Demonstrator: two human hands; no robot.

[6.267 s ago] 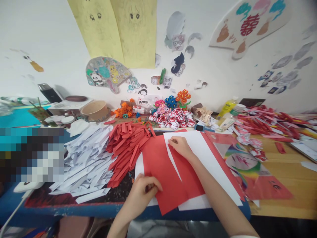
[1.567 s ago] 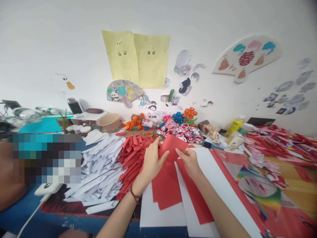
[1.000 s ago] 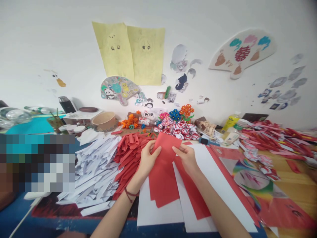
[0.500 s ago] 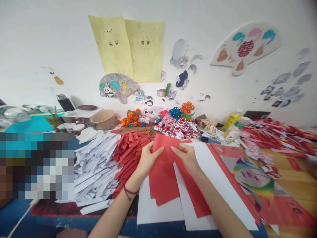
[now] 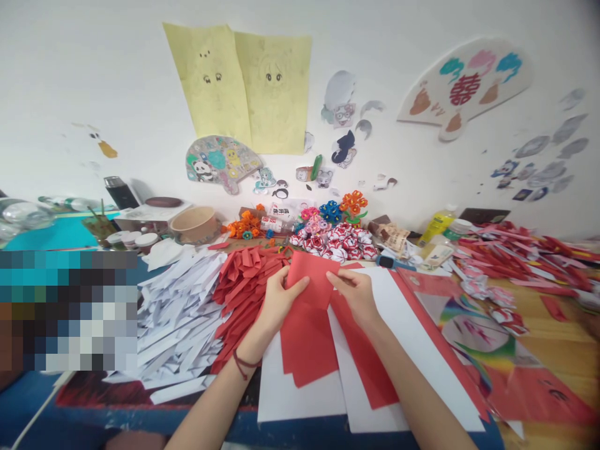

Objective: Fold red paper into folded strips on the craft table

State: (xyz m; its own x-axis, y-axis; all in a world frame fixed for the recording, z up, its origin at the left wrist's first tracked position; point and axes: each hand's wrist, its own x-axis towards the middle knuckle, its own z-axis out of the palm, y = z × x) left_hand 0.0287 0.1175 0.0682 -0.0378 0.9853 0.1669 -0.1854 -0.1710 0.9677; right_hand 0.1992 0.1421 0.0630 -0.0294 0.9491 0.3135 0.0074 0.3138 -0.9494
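A small piece of red paper (image 5: 315, 284) is held upright between both hands. My left hand (image 5: 281, 299) grips its left side, thumb across the front and fingers behind. At its upper right edge, my right hand (image 5: 355, 292) pinches the paper between thumb and fingers. Red sheets (image 5: 309, 344) lie below the held piece, on top of white sheets (image 5: 302, 400). Another red strip (image 5: 368, 362) rests under my right forearm. Left of my hands are a heap of folded red strips (image 5: 250, 281) and a larger heap of white strips (image 5: 180, 319).
Behind the hands are red-and-white paper flowers (image 5: 340, 242), orange flowers (image 5: 246, 225) and a round tan bowl (image 5: 194, 225). A watch (image 5: 387, 261) and a yellow bottle (image 5: 437, 226) stand to the right, before a pile of red and pink strips (image 5: 520, 256).
My right thumb and fingers have shifted slightly up and outward to the paper's right edge. My left hand keeps its hold. The whole view has moved a little.
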